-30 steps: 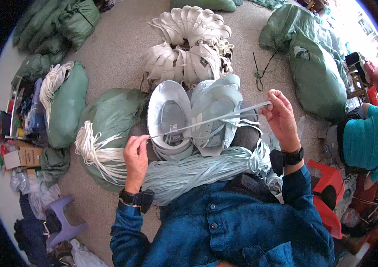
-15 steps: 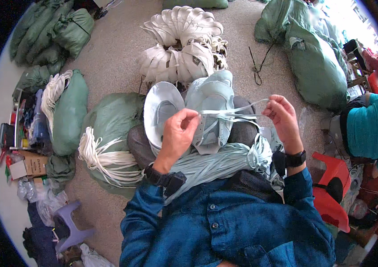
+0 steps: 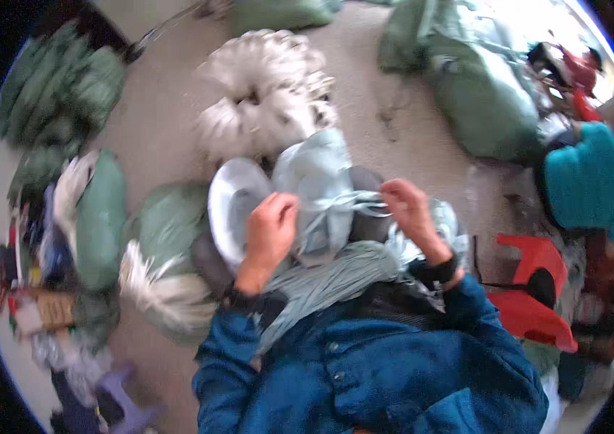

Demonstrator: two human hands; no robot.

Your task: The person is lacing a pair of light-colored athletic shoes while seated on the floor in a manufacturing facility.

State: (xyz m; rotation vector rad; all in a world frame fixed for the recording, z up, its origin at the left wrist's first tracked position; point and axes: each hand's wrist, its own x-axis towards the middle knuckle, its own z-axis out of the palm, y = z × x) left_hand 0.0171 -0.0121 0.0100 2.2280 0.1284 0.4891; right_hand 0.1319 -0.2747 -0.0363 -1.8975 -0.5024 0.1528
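Across my lap rests a pale blue shoe upper point(image 3: 311, 170), with light laces point(image 3: 354, 202) stretching over its eyelet area to the right. My left hand point(image 3: 271, 230) is closed in a pinch at the upper's left side, at the lace. On the opposite side, the bent fingers of my right hand point(image 3: 411, 211) pinch the lace; blur hides the exact contact. A second pale upper point(image 3: 233, 210) sits beside the first, its opening facing up. Below both hands, a thick bundle of pale blue laces point(image 3: 332, 271) lies over my lap.
Stacked cream uppers point(image 3: 260, 79) stand on the floor ahead. Green sacks point(image 3: 480, 108) lie around me, and white laces point(image 3: 166, 286) drape over one at left. A red stool point(image 3: 535, 282) stands at right, near a person in teal point(image 3: 587, 179). A purple stool point(image 3: 125, 398) is lower left.
The whole view has shifted and tilted, and it is blurred now. My right hand has come closer to the shoe upper and my left hand, and the lace span between them is shorter.
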